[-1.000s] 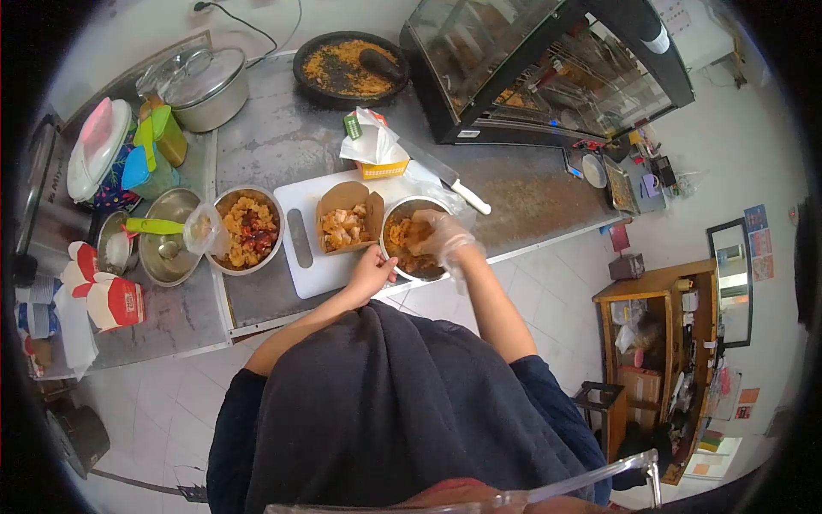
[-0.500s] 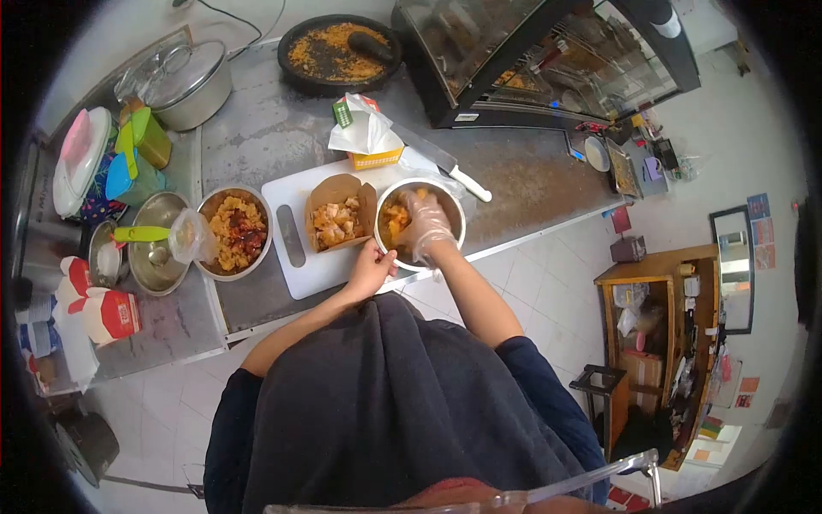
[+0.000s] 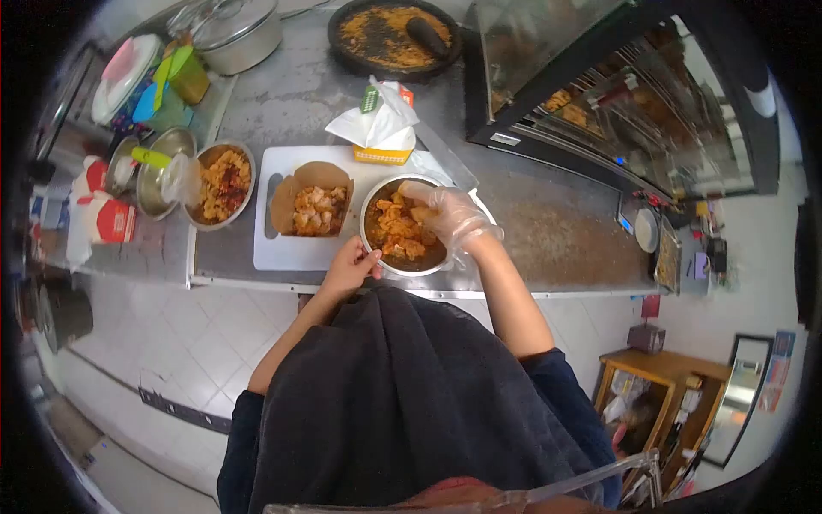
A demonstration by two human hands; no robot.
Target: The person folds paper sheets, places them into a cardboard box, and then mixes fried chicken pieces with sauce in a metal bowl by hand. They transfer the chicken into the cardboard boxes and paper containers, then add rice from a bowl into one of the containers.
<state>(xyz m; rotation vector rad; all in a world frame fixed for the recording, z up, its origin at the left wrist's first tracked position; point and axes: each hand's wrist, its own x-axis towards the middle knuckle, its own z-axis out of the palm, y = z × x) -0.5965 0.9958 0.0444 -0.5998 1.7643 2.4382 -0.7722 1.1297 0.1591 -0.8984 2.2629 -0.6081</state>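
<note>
A steel bowl (image 3: 366,244) of saucy fried pieces (image 3: 401,230) sits at the cutting board's right side. My left hand (image 3: 349,265) is closed on its near-left rim, thumb towards the food. In a clear plastic glove, my right hand (image 3: 455,216) reaches over the bowl's right rim, fingers bent above the food. What those fingers hold, if anything, is hard to make out. Left of the bowl, an open brown cardboard box (image 3: 287,193) holds chopped, sauce-streaked pieces (image 3: 317,212).
Under the box is a white cutting board (image 3: 291,257). Behind stand a yellow box with white paper (image 3: 381,137), a knife (image 3: 447,163) and a black stone mortar (image 3: 342,56). At left is another bowl (image 3: 248,193) with crumbed food; a glass display cabinet (image 3: 556,86) stands right.
My right hand has drawn up and right from deep in the bowl, so more food shows. My left hand stays on the rim. The view has shifted.
</note>
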